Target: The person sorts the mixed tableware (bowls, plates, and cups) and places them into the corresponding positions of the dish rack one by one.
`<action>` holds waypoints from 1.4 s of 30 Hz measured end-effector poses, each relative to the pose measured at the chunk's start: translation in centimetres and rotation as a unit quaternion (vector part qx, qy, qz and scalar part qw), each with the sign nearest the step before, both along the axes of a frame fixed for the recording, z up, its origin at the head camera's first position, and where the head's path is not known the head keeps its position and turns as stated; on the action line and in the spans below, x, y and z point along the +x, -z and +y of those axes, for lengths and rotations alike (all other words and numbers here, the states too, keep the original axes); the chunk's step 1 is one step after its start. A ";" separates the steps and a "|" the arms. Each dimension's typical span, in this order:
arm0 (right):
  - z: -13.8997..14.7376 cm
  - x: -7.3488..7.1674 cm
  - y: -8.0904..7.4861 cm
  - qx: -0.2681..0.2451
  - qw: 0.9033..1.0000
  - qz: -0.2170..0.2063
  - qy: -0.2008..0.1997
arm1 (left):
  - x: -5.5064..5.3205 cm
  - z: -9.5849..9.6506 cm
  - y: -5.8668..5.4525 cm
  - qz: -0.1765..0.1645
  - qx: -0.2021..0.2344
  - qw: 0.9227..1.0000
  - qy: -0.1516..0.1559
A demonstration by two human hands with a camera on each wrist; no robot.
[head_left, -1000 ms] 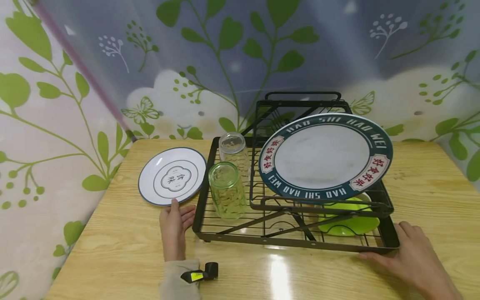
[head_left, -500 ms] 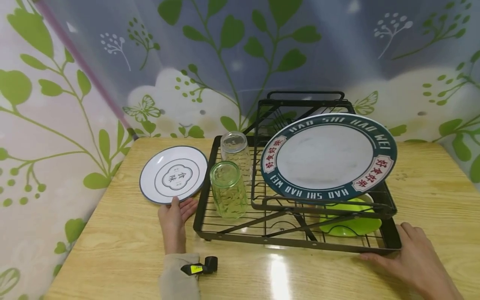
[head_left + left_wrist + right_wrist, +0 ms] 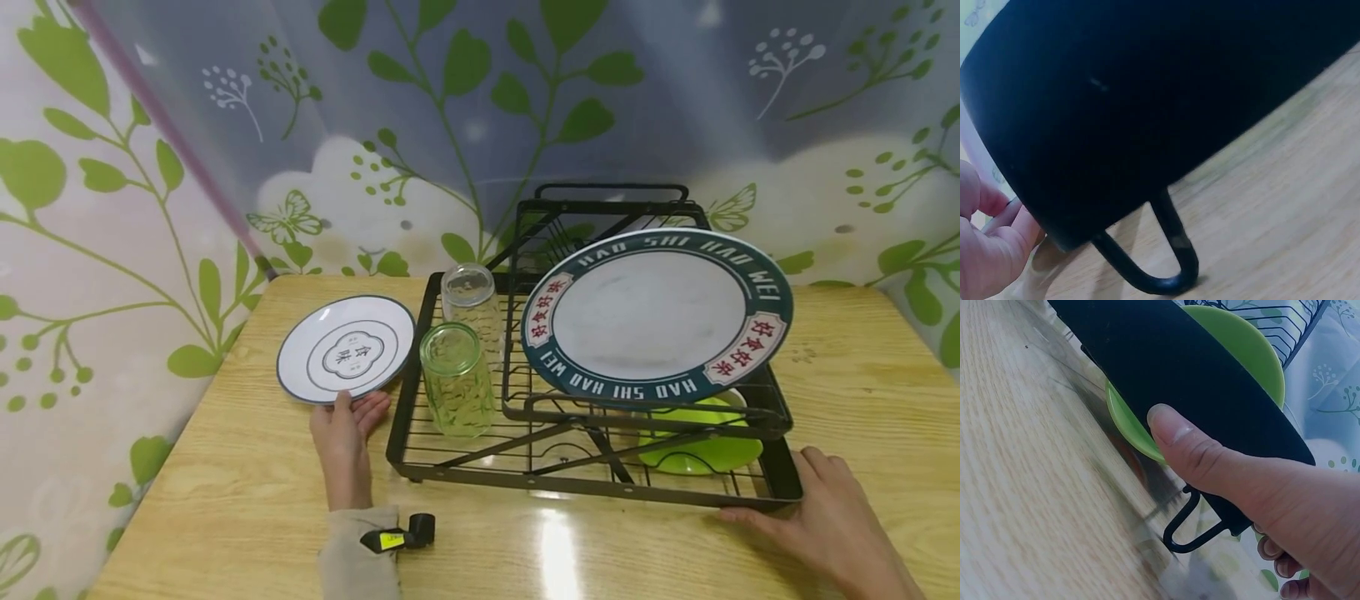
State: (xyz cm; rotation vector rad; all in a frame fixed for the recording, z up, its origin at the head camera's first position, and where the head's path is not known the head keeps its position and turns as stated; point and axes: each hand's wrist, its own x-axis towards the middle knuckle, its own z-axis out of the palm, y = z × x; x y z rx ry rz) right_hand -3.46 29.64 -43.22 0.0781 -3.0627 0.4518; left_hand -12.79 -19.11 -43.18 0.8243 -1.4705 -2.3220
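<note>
My left hand (image 3: 341,446) pinches the near rim of a white plate (image 3: 315,346) with a blue edge, thumb on top and fingers below. The plate is left of a black two-tier dish rack (image 3: 570,483). In the left wrist view the thumb and fingers (image 3: 991,244) meet at the plate's edge, mostly hidden behind the rack's end. My right hand (image 3: 832,512) grips the rack's near right corner. Its thumb (image 3: 1179,437) lies along the front, while the other fingers bend around the end in the right wrist view.
The rack's upper tier bears a large green-rimmed plate (image 3: 645,317). Below stand an upturned clear glass (image 3: 468,300) and a green glass (image 3: 457,392), with a lime-green bowl (image 3: 697,454) at the right. A patterned wall covering (image 3: 420,192) is behind the table (image 3: 247,500).
The plate's near rim has risen slightly, and my left hand has shifted a little up and left with it. The right hand keeps its place at the rack's corner.
</note>
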 end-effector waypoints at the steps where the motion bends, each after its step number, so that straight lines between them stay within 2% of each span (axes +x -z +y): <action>1: 0.0 0.0 0.0 0.000 1.000 -0.002 0.001 | 0.0 0.0 0.0 0.002 -0.001 1.000 -0.002; 11: 0.0 -0.1 0.0 0.002 1.000 -0.008 0.005 | 0.3 -0.1 -0.4 0.021 0.001 1.000 -0.017; 17: 0.0 0.0 0.0 0.004 1.000 -0.009 0.005 | 0.3 0.3 -0.9 0.060 0.001 0.998 -0.033; 24: 0.0 0.0 0.2 -0.003 1.000 0.019 -0.011 | 0.3 0.8 -1.7 0.093 -0.007 0.994 -0.050; 36: 0.0 0.1 0.2 -0.005 1.000 0.018 -0.005 | 0.5 1.3 -3.1 0.135 -0.010 0.990 -0.039; 42: -0.1 0.1 0.1 -0.006 1.000 0.020 -0.008 | 0.9 1.6 -4.1 0.135 -0.020 0.990 -0.033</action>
